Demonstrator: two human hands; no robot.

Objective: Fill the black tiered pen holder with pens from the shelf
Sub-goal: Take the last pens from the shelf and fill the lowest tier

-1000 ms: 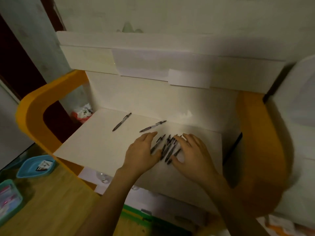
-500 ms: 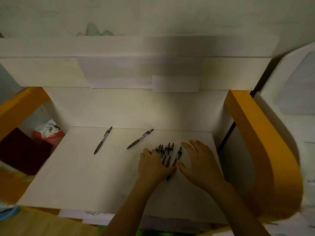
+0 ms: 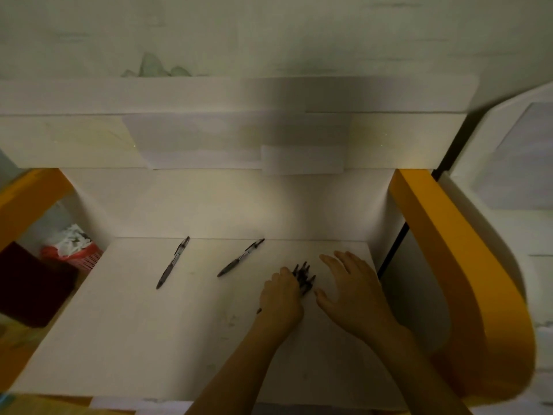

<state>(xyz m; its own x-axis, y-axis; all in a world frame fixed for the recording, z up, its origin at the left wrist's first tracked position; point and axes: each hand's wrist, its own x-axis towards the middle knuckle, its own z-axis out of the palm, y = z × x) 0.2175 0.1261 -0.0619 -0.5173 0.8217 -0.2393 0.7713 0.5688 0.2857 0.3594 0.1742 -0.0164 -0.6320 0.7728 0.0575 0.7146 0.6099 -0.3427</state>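
The left hand (image 3: pixel 281 298) is lying over a bundle of pens (image 3: pixel 303 277) on the shelf (image 3: pixel 149 339), its fingers curling round the near part of the bundle, so this grip is grasping the pens. The dark ends of the bundle are sticking out beyond the knuckles, pointing away from the person and slightly right; that is the bundle's long axis. One dark tip is also showing at the wrist side, so the pens are running right through under the palm.

The right hand (image 3: pixel 353 292) is resting just beside the bundle on its right, fingers straight and spread, released and holding nothing. Both hands are at the bundle, but the left one is the one on it; the right is looking ready to hem the pens in from the side.

2 loose pens are lying well apart to the left: the near pen (image 3: pixel 241 257) and the far pen (image 3: pixel 173 262), both slanting away toward the back wall. The left hand is nearer to them.

The holder is not in view, so I cannot tell which way the carry is going. The shelf is offering open room toward its front edge and to the left. On the right, the orange frame (image 3: pixel 449 250) is standing close to the right hand, leaving little room there. Lifting toward the person is looking like the freest path.
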